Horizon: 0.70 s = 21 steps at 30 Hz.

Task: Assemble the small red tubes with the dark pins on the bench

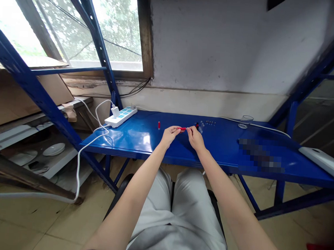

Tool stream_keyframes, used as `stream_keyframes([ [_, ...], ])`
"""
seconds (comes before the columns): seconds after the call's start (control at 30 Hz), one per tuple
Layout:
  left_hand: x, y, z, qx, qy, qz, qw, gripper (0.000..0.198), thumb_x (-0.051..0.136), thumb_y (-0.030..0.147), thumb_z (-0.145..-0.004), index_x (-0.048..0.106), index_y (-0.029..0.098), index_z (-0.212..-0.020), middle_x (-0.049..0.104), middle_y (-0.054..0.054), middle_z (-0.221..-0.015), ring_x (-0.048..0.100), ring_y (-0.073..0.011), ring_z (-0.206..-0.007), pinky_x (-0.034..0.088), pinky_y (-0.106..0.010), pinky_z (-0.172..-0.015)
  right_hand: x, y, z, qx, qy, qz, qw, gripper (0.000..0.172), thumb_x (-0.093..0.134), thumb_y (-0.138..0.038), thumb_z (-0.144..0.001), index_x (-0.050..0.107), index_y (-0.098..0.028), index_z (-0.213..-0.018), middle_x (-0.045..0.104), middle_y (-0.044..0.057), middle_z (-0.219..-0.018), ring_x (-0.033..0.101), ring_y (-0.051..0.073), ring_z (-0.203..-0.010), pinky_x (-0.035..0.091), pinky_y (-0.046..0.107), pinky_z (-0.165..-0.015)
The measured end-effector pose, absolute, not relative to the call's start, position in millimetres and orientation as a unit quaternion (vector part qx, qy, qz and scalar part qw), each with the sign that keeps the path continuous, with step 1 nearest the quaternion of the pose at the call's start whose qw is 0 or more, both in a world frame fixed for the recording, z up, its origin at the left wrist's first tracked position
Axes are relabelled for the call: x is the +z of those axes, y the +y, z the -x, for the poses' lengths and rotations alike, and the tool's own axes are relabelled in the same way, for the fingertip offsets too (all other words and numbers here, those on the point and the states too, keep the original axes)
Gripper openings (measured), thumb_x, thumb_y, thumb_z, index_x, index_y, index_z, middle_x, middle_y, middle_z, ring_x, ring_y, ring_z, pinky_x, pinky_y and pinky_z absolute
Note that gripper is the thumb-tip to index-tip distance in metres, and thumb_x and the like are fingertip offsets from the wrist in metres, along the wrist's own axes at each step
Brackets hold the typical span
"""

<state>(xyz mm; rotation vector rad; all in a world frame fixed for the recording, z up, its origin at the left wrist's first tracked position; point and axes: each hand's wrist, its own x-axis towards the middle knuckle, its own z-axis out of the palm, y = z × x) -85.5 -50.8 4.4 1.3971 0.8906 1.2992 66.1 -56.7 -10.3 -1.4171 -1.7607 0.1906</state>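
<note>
Both hands meet over the blue metal table [144,138]. My left hand [170,133] and my right hand [194,137] are each closed in a pinch on an end of one small red piece [183,129] held between them. Another small red piece [158,125] stands upright on the table to the left of my hands. Just beyond my right hand lie several tiny dark and clear parts [205,123] in a loose row.
A white power strip [120,116] with a plugged-in charger and white cable lies at the table's back left. A clear glass [245,121] stands at the back right, with a white object [322,161] at the right edge. Blue rack posts flank the table; dishes sit on a low shelf at left.
</note>
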Motion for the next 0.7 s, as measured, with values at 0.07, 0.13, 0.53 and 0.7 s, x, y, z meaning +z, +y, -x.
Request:
stream_keyframes([
  [0.07, 3.7, -50.2, 85.8, 0.53, 0.369, -0.581, 0.496, 0.017, 0.06, 0.024, -0.077, 0.064, 0.014, -0.09, 0.07, -0.01, -0.091, 0.064, -0.0198, -0.088, 0.048, -0.029, -0.075, -10.7, -55.6, -66.3, 0.079, -0.707, 0.559, 0.425, 0.035, 0.025, -0.049, -0.09, 0.047, -0.023, -0.085, 0.055, 0.001, -0.067, 0.053, 0.017, -0.059, 0.033, 0.024, -0.054],
  [0.13, 3.4, -49.9, 85.9, 0.525, 0.368, -0.584, 0.498, 0.017, 0.06, 0.024, -0.076, 0.064, 0.014, -0.09, 0.07, -0.01, -0.091, 0.064, -0.0195, -0.088, 0.048, -0.028, -0.075, -11.0, -54.9, -66.3, 0.085, -0.713, 0.549, 0.428, 0.034, 0.025, -0.048, -0.09, 0.047, -0.023, -0.084, 0.055, 0.001, -0.068, 0.053, 0.016, -0.06, 0.035, 0.024, -0.056],
  [0.53, -0.9, -46.1, 87.3, 0.541, 0.363, -0.57, 0.501, 0.021, 0.06, 0.031, -0.076, 0.063, 0.013, -0.089, 0.07, -0.011, -0.089, 0.065, -0.0205, -0.087, 0.047, -0.028, -0.072, -11.3, -57.1, -66.4, 0.093, -0.715, 0.533, 0.442, 0.033, 0.025, -0.046, -0.091, 0.047, -0.022, -0.087, 0.056, 0.002, -0.071, 0.052, 0.016, -0.061, 0.036, 0.024, -0.057],
  [0.7, -4.3, -41.6, 87.7, 0.559, 0.361, -0.556, 0.499, 0.023, 0.058, 0.032, -0.077, 0.062, 0.013, -0.088, 0.07, -0.012, -0.089, 0.065, -0.0207, -0.085, 0.046, -0.027, -0.067, -11.2, -57.1, -67.0, 0.103, -0.713, 0.529, 0.449, 0.033, 0.027, -0.047, -0.09, 0.049, -0.021, -0.094, 0.059, 0.004, -0.076, 0.055, 0.016, -0.064, 0.038, 0.025, -0.059],
])
